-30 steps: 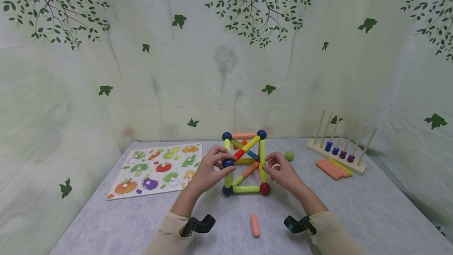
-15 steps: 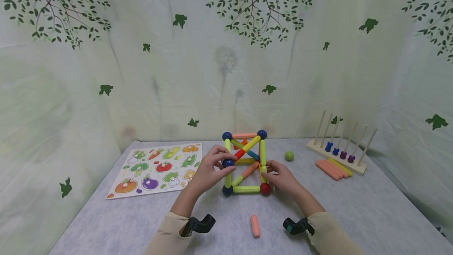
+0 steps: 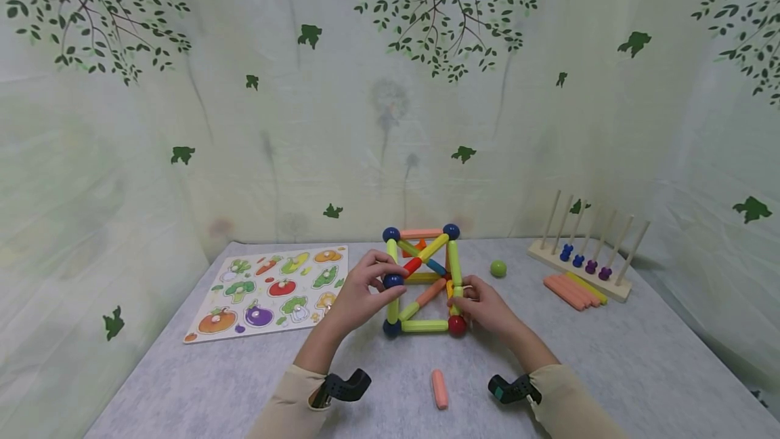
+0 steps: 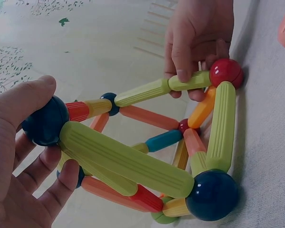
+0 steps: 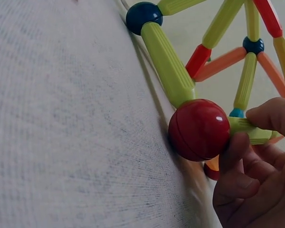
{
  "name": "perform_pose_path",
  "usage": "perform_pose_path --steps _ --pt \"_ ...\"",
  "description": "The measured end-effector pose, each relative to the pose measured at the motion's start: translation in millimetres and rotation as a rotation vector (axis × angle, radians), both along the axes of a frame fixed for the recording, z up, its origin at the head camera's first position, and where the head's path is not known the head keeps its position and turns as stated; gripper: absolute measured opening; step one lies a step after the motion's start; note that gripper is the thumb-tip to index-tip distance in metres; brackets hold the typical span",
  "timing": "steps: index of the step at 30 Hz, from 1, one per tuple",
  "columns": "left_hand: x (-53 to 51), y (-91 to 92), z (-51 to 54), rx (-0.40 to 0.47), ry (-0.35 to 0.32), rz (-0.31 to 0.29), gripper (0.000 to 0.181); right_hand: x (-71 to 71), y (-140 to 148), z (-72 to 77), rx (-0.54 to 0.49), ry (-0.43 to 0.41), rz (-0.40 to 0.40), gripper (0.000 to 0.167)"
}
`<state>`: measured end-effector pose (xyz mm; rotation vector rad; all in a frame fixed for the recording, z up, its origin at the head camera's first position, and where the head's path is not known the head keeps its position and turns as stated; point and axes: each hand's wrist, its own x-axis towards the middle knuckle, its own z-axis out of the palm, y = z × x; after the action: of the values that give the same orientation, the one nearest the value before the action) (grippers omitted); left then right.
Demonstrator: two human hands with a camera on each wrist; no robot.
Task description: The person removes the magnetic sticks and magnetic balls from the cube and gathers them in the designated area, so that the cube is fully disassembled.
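A magnetic rod-and-ball frame (image 3: 424, 326) stands mid-table, built of coloured sticks joined by balls. My left hand (image 3: 364, 290) holds the blue ball (image 4: 43, 121) at its near upper-left corner, thumb and fingers on either side. On the right side, my right hand (image 3: 486, 302) pinches a light green magnetic rod (image 4: 192, 81) between thumb and fingers. That rod sits just above a red ball (image 5: 199, 130) resting on the table. A second green rod (image 3: 455, 261) continues up from it to a blue ball (image 3: 451, 232), and the pair bends slightly at their joint.
One pink rod (image 3: 439, 389) lies in front of the frame. A green ball (image 3: 498, 268) and several orange rods (image 3: 567, 292) lie to the right, near a wooden peg stand (image 3: 577, 264) with small bears. On the left lies a vegetable puzzle board (image 3: 268, 293).
My right hand has come down the frame's right side and now pinches the lower green rod. The rods' joint has shifted slightly right. My left hand stays in place.
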<state>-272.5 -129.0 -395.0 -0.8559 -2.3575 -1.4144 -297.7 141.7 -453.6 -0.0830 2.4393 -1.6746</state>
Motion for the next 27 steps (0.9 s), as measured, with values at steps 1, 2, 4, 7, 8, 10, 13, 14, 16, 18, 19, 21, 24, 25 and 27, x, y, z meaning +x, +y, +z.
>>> perform_pose_path --steps 1,2,4,7,8,10,13,14,16,18,19,21,24,25,27 --pt "0.1 0.1 0.3 0.000 -0.001 -0.001 0.021 0.0 0.1 -0.1 -0.007 -0.003 -0.002 0.037" --pt "0.2 0.3 0.6 0.001 -0.001 -0.003 0.021 0.3 0.3 0.1 -0.009 -0.002 -0.003 0.037" --pt "0.4 0.4 0.9 0.002 0.000 -0.005 0.021 0.5 0.6 0.4 -0.008 -0.001 -0.009 0.036" --pt "0.4 0.3 0.2 0.005 0.001 -0.009 0.021 0.0 2.0 0.4 -0.003 0.004 -0.003 0.036" --pt "0.3 0.2 -0.1 0.006 0.001 -0.009 0.021 -0.2 2.7 0.4 0.002 0.006 0.002 0.037" --pt "0.3 0.0 -0.7 0.008 0.001 -0.008 0.021 -1.3 5.0 0.1 0.014 0.013 0.021 0.038" --pt "0.1 -0.1 -1.4 0.008 0.000 -0.004 0.021 -2.6 10.6 1.1 0.047 0.021 0.059 0.037" --pt "0.2 0.2 -1.0 0.006 0.000 -0.003 0.021 -3.0 12.9 1.4 0.059 0.022 0.068 0.035" --pt "0.4 0.4 -1.0 0.004 0.000 0.000 0.021 -3.3 18.0 3.4 0.092 0.025 0.092 0.032" --pt "0.6 0.7 -0.3 0.002 -0.002 0.002 0.021 -3.6 23.5 5.8 0.130 0.027 0.112 0.029" --pt "0.7 0.9 0.0 0.001 -0.003 0.002 0.021 -3.5 25.8 7.2 0.143 0.030 0.126 0.028" --pt "0.8 1.0 0.5 0.000 -0.005 0.003 0.021 -3.9 30.7 9.1 0.171 0.032 0.153 0.026" --pt "0.7 0.9 0.5 -0.001 -0.007 0.003 0.021 -4.9 36.5 9.9 0.204 0.039 0.209 0.024" --pt "0.8 0.6 0.3 0.000 -0.007 0.003 0.021 -5.4 37.7 9.7 0.213 0.039 0.222 0.022" --pt "0.7 0.4 0.1 -0.002 -0.009 0.005 0.021 -6.2 39.8 9.1 0.232 0.042 0.244 0.020"
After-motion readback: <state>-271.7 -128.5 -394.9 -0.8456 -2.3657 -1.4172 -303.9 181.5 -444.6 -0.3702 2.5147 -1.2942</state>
